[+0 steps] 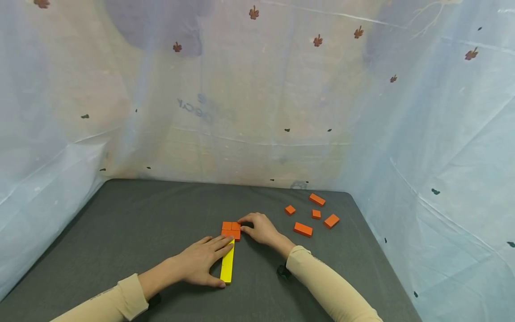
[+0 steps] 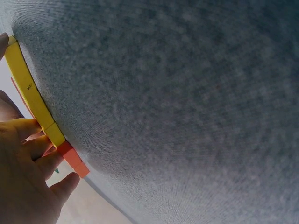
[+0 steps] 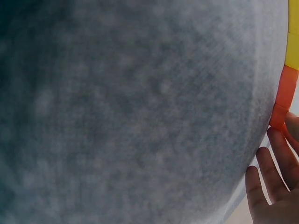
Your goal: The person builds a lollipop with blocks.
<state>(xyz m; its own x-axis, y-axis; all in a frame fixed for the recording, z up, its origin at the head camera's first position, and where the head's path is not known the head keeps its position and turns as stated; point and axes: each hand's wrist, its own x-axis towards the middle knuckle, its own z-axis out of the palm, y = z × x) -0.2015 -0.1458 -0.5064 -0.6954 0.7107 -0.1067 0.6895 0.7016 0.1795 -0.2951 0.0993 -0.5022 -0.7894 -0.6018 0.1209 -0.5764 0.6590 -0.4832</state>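
A long yellow strip of blocks (image 1: 227,267) lies on the dark table, with a seam across it in the left wrist view. Orange blocks (image 1: 227,225) adjoin its far end, two small ones side by side beyond a wider one. The left hand (image 1: 199,261) spreads across the strip: its thumb is at the near end, its straight fingertips at the far end and over the edge of the wider orange block. With thumb and index finger, the right hand (image 1: 261,229) pinches the far right small orange block (image 3: 279,116); its other fingers extend in the right wrist view.
To the right on the dark table (image 1: 161,210) lie several loose orange blocks, among them a long one (image 1: 303,229), a small one (image 1: 290,210) and one farther back (image 1: 317,199). A pale plastic sheet (image 1: 241,103) hangs behind the table and along its sides.
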